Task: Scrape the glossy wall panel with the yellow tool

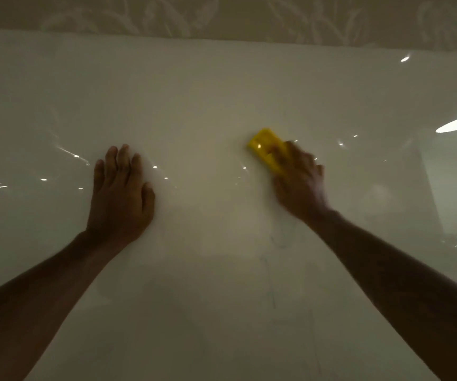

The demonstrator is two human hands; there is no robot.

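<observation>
At the left, the left hand lay flat against the glossy wall panel, fingers straight and close together, thumb out to the side, holding nothing. It looked to be bracing the person, and perhaps pinning a clear film, since faint creases and bright glints ran across the gloss beside it; whether a film was there could not be told for certain. Further right, well apart from that hand, the yellow tool sat against the panel with its free end pointing up and left. The right hand was closed over its lower end, fingers wrapped on top, and both were blurred. To scrape well here, the tool's edge should probably stay flat and at a low angle to the surface, with even pressure and overlapping strokes, so that no corner digs in and marks the gloss; the flat hand would do best staying clear of the tool's path. Above the panel ran a band of leaf-patterned wallpaper. Counted: two hands, one yellow tool, one panel in sight, one strip of wallpaper.
</observation>
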